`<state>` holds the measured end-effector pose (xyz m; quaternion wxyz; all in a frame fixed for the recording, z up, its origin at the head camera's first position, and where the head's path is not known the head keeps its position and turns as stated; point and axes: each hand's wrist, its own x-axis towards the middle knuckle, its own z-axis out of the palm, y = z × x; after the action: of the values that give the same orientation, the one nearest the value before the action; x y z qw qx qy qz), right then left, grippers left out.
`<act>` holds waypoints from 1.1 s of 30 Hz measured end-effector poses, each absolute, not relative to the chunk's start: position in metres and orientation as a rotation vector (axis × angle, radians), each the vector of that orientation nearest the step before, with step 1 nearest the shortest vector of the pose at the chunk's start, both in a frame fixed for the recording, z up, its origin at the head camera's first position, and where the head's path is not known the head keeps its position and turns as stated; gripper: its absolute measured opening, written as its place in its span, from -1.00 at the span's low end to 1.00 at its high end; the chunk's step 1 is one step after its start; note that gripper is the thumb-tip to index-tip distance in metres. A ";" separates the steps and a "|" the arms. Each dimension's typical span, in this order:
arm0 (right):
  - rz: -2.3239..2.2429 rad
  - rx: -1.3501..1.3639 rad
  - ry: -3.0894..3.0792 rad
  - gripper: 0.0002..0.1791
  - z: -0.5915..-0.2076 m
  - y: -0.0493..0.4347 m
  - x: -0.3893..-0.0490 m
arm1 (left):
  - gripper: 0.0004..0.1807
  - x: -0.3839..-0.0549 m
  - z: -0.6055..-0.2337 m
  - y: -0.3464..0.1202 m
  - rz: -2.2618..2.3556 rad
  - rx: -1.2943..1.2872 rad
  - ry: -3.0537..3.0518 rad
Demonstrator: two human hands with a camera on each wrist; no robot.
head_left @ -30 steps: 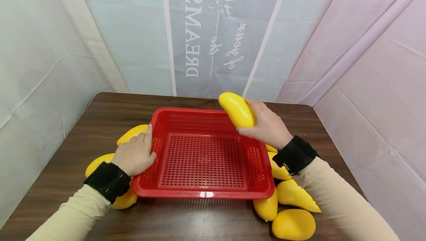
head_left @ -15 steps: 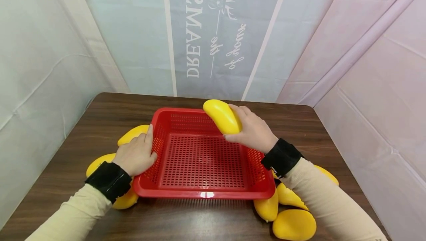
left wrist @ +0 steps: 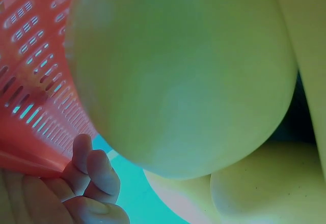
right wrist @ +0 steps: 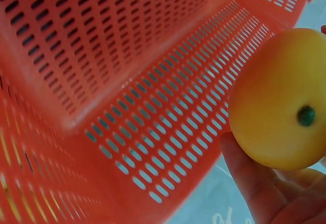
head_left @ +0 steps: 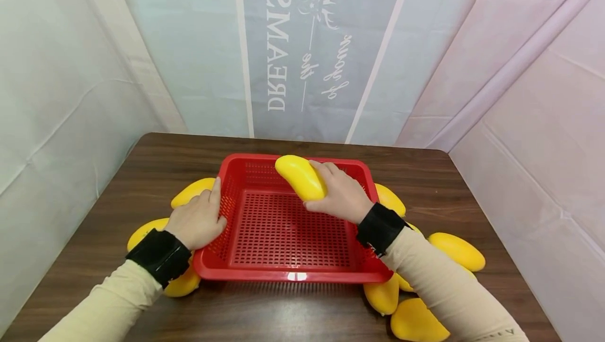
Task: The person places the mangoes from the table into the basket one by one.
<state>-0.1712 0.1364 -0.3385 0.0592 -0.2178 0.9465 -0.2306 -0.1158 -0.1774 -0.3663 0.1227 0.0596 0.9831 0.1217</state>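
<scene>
A red plastic basket (head_left: 246, 277) with slotted walls stands mid-table, its floor bare in the head view. My left hand (head_left: 198, 220) grips its left rim, index finger stretched along it; in the left wrist view several fingers (left wrist: 102, 175) curl at the rim. Above the basket's back half, my right hand (head_left: 344, 196) holds a yellow mango (head_left: 302, 178) between thumb and fingers. The right wrist view shows this mango (right wrist: 275, 96) end-on, with a dark green stem spot. A large mango (left wrist: 178, 71) fills much of the left wrist view, outside the basket wall.
Left of the basket lie several mangoes, including a far one (head_left: 194, 192) and a near one (head_left: 181, 284). More mangoes lie at its right, such as one (head_left: 456, 251) beyond my forearm and one (head_left: 418, 322) near the front. Behind the dark wooden table (head_left: 293, 310) hangs a printed curtain (head_left: 312, 69).
My right hand has carried the mango leftward and slightly lower, from the basket's back right corner to over its back middle. My left hand keeps its place on the rim.
</scene>
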 end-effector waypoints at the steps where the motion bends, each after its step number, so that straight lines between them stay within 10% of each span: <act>1: -0.689 -0.658 2.867 -0.01 -0.341 0.135 -0.171 | 0.04 -0.116 -0.367 -0.177 0.355 0.175 2.870; 33: -0.499 -0.788 2.868 -0.01 -0.381 0.106 -0.186 | 0.02 -0.114 -0.367 -0.178 0.380 0.178 2.878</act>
<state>-0.1861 0.1063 -0.3811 0.0629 -0.2606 0.9491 -0.1650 -0.1136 -0.1777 -0.3674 0.1164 0.0608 0.9828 0.1297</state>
